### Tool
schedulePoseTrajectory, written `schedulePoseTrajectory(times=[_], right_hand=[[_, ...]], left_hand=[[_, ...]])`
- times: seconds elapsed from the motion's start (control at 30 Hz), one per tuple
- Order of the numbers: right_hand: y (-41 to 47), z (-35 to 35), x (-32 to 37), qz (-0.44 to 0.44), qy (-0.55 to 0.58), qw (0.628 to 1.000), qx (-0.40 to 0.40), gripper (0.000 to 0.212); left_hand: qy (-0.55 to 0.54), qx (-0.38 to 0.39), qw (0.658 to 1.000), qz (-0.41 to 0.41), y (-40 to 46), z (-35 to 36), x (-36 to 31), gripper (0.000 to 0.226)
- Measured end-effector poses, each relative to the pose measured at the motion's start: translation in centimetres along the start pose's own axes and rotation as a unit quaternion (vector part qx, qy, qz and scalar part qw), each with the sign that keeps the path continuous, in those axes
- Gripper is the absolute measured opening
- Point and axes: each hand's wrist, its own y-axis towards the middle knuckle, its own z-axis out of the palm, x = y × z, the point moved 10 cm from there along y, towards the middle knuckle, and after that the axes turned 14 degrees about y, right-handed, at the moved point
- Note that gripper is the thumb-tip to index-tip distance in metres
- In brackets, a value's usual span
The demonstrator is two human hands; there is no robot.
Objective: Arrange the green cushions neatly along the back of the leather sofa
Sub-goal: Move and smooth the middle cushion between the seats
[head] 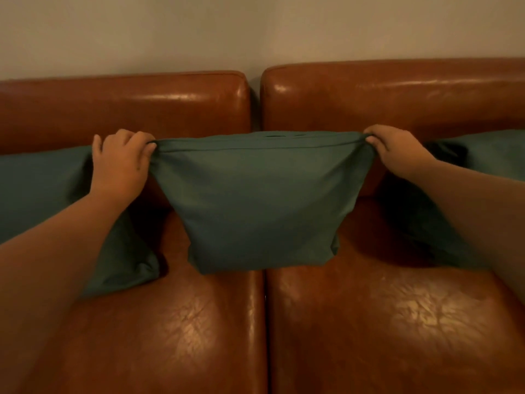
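Both hands, left hand (120,160) and right hand (390,143), pinch the middle green cushion (255,200) by its top corners, stretching it square between them over the leather sofa (369,322) seam, probably to centre it between its neighbours.

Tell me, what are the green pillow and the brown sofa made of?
The middle green cushion looks like soft matte woven cloth: it creases where it is pinched. The sofa looks like shiny brown leather, or a lookalike: glossy highlights and fine wrinkles.
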Motion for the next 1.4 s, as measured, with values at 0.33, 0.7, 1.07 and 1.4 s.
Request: schedulePoseTrajectory(times=[0.33,0.7,1.07,1.4], right_hand=[[-4.1,0.4,-2.2,0.014,0.080,0.988,-0.134,0.041],[-1.9,-2.9,-2.8,0.022,0.104,0.952,-0.288,0.027],[-1.8,10.8,27.9,-0.497,0.039,0.866,-0.038,0.019],[-2.6,33.2,33.0,-0.402,-0.476,0.731,0.278,0.032]], left_hand=[[-0.171,0.236,0.946,-0.144,-11.6,10.6,1.8,0.020],[-0.226,0.391,0.863,-0.228,-24.1,22.2,-3.0,0.027],[-0.235,0.303,0.855,-0.349,-24.1,23.3,-1.8,0.021],[-0.559,0.269,0.552,-0.558,-28.1,25.7,-2.6,0.021]])
